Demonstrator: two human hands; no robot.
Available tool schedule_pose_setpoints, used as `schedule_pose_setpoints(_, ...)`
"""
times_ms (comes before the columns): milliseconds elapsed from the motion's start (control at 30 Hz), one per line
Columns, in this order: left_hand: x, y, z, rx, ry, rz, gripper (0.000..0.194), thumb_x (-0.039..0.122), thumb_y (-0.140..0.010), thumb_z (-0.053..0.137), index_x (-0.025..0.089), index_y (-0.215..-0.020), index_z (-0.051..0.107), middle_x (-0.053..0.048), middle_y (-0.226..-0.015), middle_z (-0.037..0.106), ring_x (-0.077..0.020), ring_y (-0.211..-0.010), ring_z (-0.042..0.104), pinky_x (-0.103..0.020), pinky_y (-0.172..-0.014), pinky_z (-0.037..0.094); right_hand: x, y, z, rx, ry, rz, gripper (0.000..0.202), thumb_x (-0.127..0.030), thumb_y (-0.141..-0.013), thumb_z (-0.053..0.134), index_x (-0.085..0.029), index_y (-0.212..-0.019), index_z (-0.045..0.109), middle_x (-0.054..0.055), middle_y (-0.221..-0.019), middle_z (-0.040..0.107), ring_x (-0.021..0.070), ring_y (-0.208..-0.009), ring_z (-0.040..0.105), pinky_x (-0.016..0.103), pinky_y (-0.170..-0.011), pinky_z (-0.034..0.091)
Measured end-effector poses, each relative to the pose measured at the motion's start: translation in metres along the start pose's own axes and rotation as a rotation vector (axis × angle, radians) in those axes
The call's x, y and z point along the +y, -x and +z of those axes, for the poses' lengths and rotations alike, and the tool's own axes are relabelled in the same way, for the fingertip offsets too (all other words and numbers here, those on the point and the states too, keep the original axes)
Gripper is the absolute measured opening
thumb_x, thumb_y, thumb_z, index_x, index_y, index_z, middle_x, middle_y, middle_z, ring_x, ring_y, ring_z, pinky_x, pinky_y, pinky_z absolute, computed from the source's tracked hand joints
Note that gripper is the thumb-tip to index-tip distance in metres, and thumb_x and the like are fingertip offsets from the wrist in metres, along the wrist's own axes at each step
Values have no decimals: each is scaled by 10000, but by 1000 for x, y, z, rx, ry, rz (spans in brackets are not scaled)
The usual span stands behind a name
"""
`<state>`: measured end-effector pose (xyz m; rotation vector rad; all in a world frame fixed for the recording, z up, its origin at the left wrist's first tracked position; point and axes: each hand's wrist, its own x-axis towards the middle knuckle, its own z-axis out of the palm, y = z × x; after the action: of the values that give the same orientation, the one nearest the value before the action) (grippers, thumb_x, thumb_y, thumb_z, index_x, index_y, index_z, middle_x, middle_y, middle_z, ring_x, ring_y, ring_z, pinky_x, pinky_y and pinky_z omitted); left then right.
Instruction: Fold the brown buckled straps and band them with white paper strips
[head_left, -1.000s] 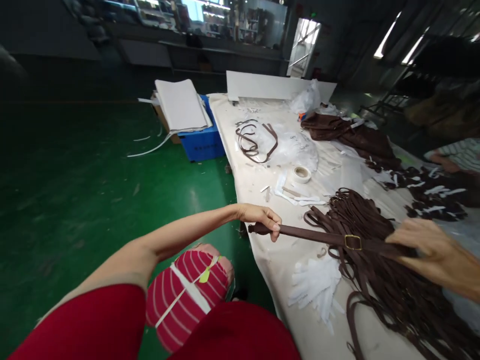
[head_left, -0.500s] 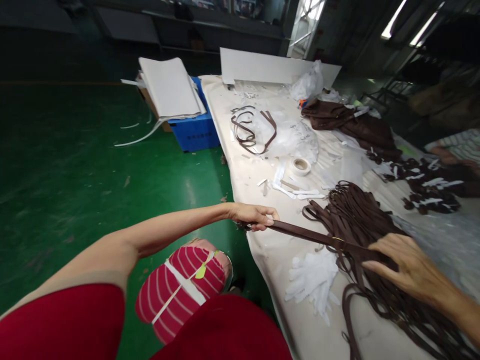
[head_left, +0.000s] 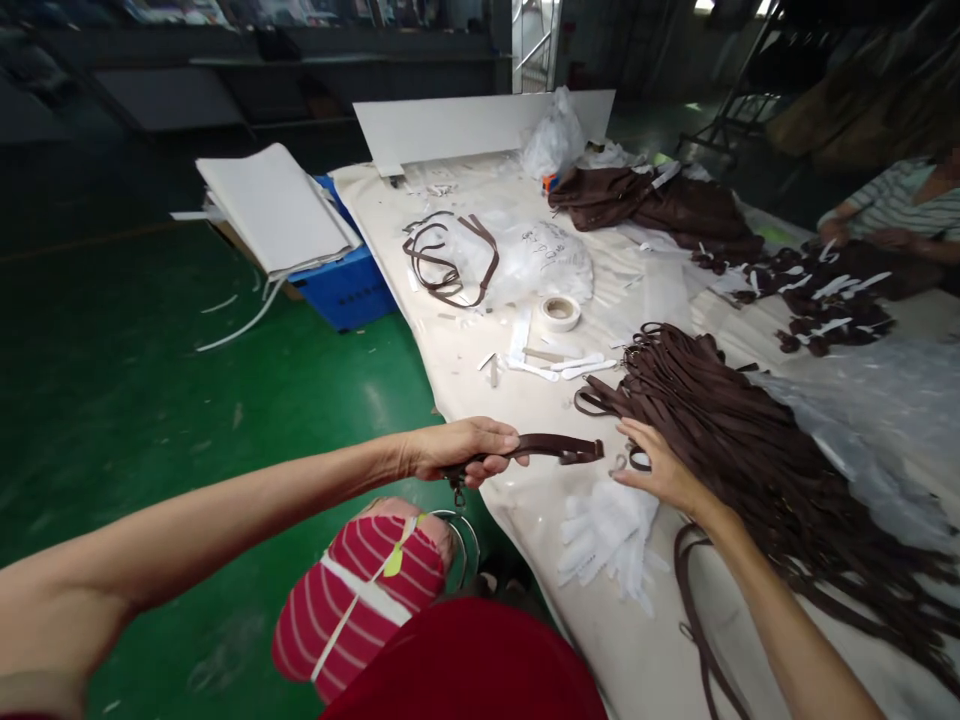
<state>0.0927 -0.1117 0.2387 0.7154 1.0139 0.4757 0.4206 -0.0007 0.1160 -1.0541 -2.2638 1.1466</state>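
Note:
My left hand [head_left: 469, 448] is closed around a folded brown strap [head_left: 559, 446] just above the table's near edge. A metal clasp [head_left: 458, 492] dangles below that hand, and the strap's folded end points right. My right hand [head_left: 660, 468] is open, thumb and fingers apart, a short way right of the strap's end. Beside it lies a large heap of brown straps [head_left: 720, 430]. White gloves [head_left: 609, 540] rest on the table below my right hand.
The cream-covered table [head_left: 517, 410] holds a tape roll [head_left: 559, 313], loose brown straps [head_left: 491, 265], a plastic bag [head_left: 553, 140] and brown fabric [head_left: 652, 205]. Left stands a blue crate [head_left: 341, 293]; near me, a striped cushioned stool [head_left: 367, 590]. Another person [head_left: 900, 215] sits at far right.
The strap stretched between both hands is now folded short in my left hand. My right hand has let go and moved left, its fingers spread. The view has shifted to the right.

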Motion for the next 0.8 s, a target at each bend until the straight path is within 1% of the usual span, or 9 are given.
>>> schedule_pose_setpoints(100, 10, -13, 14, -33, 71, 0, 332, 439, -850, 687, 127, -931, 609, 74, -578, 405, -33, -422, 256, -146, -374, 214, -29, -5, 46, -1, -235, -33, 910, -443, -696, 804, -256, -1486, 394, 110, -1560, 377, 288, -1452, 330, 476, -1197, 275)
schedule_pose_setpoints(167, 14, -21, 20, -57, 126, 26, 306, 412, -848, 688, 124, -902, 602, 74, -576, 402, -29, -420, 248, -143, -377, 200, -56, -17, 79, 33, -394, -34, 966, -434, -662, 838, -275, -1495, 376, 98, -1562, 383, 284, -1448, 342, 473, -1190, 292)
schedule_pose_setpoints(267, 17, -23, 21, -14, 174, 39, 285, 376, -830, 694, 121, -925, 606, 76, -579, 407, -25, -415, 234, -138, -377, 178, -84, -41, 120, 173, -683, 35, 796, -418, -655, 836, -247, -1368, 526, 107, -1390, 576, 280, -1271, 545, 432, -1065, 447)
schedule_pose_setpoints(333, 17, -20, 16, 41, 157, 36, 290, 363, -814, 698, 124, -955, 615, 71, -596, 435, -23, -415, 243, -139, -379, 186, -90, -56, 137, 281, -849, 114, 507, -426, -677, 804, -210, -1114, 663, 76, -1083, 707, 254, -1008, 660, 380, -873, 541)
schedule_pose_setpoints(433, 9, -13, -4, 96, 65, 62, 313, 402, -805, 700, 133, -948, 628, 53, -613, 490, -35, -425, 317, -156, -400, 253, -86, -72, 146, 400, -970, 200, 291, -467, -754, 718, -194, -810, 634, -14, -696, 620, 181, -675, 613, 296, -609, 504)
schedule_pose_setpoints(500, -1, -12, -21, 131, -32, 87, 354, 460, -788, 709, 136, -911, 636, 28, -637, 547, -53, -458, 388, -170, -427, 295, -85, -82, 144, 504, -990, 220, 313, -496, -796, 669, -198, -767, 580, -45, -638, 540, 138, -606, 543, 255, -560, 444)
schedule_pose_setpoints(600, -17, -16, -47, 204, -132, 119, 416, 539, -747, 719, 148, -870, 648, -23, -767, 630, -93, -588, 499, -190, -513, 374, -93, -100, 141, 741, -975, 239, 359, -512, -770, 700, -195, -736, 534, -64, -628, 468, 100, -593, 453, 225, -566, 385)
schedule_pose_setpoints(700, -27, -19, -70, 255, -225, 245, 415, 566, -753, 700, 162, -845, 686, -86, -1041, 648, -179, -900, 587, -271, -757, 471, -108, -121, 145, 902, -933, 253, 382, -515, -747, 725, -194, -729, 520, -70, -624, 430, 92, -603, 405, 218, -571, 352)
schedule_pose_setpoints(800, -30, -21, -90, 217, -357, 398, 385, 550, -803, 665, 168, -812, 712, -127, -1304, 556, -276, -1256, 460, -364, -997, 401, -124, -137, 159, 949, -920, 270, 411, -566, -772, 686, -202, -733, 500, -75, -604, 410, 92, -573, 388, 222, -545, 335)
